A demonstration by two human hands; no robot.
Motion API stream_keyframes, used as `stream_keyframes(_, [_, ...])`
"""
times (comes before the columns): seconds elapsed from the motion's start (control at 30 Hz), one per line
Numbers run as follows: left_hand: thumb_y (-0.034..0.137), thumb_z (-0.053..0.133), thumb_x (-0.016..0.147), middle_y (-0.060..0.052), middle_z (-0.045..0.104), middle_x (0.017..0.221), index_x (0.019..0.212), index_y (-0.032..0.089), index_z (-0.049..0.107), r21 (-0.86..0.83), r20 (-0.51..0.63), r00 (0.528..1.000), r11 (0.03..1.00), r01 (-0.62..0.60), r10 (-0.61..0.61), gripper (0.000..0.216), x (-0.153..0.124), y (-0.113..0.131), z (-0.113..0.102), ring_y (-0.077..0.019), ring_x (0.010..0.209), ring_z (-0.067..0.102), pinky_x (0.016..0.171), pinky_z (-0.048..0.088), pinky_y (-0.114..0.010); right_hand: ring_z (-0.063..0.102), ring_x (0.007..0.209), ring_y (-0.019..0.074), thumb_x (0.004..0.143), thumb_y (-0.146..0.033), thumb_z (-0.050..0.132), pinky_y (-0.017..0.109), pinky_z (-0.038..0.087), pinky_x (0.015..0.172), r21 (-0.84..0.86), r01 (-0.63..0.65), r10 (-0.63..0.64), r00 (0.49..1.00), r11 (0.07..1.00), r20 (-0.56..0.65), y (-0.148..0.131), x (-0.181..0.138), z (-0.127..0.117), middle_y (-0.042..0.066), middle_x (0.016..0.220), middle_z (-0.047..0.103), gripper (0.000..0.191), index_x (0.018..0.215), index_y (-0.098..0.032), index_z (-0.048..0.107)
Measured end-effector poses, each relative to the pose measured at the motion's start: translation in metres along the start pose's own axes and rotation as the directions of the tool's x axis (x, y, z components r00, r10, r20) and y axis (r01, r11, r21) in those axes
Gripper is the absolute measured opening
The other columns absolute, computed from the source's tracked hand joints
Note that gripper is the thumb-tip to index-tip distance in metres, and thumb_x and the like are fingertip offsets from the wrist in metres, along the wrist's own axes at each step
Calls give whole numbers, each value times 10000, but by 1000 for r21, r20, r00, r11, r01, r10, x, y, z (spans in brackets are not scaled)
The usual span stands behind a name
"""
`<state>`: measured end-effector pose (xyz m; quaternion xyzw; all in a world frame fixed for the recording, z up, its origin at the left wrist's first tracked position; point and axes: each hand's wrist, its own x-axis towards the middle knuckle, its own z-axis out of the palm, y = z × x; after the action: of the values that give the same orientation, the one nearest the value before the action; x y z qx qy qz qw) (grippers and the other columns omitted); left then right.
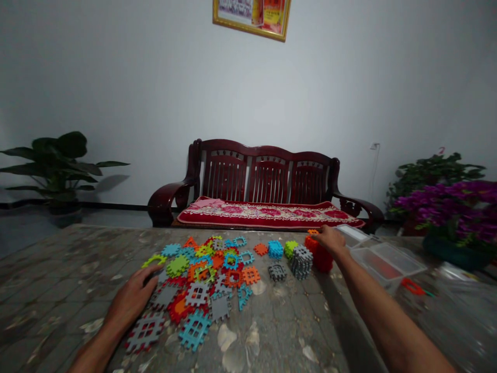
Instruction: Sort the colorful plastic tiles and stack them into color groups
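Note:
A heap of flat, notched plastic tiles (202,280) in grey, teal, orange, red and green lies spread on the marbled table (272,331). My left hand (132,300) rests at the heap's left edge, fingers curled against grey tiles. Small stacks stand to the right: grey stacks (301,261), a blue stack (275,249), a green stack (290,248). My right hand (329,239) reaches out and lies on top of a red-orange stack (320,256), fingers closed over it.
A clear plastic box (384,261) with its lid beside it sits right of the red stack, with an orange piece (412,286) near it. Behind the table stand a dark wooden bench (264,186), a leafy plant (58,166) at left and purple flowers (454,204) at right.

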<state>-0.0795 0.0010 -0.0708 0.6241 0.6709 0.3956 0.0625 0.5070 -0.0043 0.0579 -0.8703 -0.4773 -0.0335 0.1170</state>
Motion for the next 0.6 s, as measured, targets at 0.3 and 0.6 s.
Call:
stream_keyframes(0.3, [417, 491, 815, -60, 759, 1248, 1054, 269, 799, -60, 89, 995, 997, 41, -35, 417, 2, -12, 6, -296, 1165, 693, 1035, 537, -400, 677, 1165, 392, 858, -454, 662, 464, 497, 939, -15, 9, -9, 1000, 1000, 26, -1, 0, 9, 207, 1210, 738, 514, 1285, -169, 694])
stream_keyframes(0.6, [379, 518, 808, -55, 779, 1210, 1064, 259, 795, -45, 85, 996, 999, 9, -6, 395, 0, -3, 0, -271, 1166, 695, 1042, 526, -369, 672, 1170, 367, 895, -360, 577, 454, 480, 970, -7, 45, -45, 999, 999, -27, -11, -14, -5, 182, 1200, 747, 420, 1238, -169, 725])
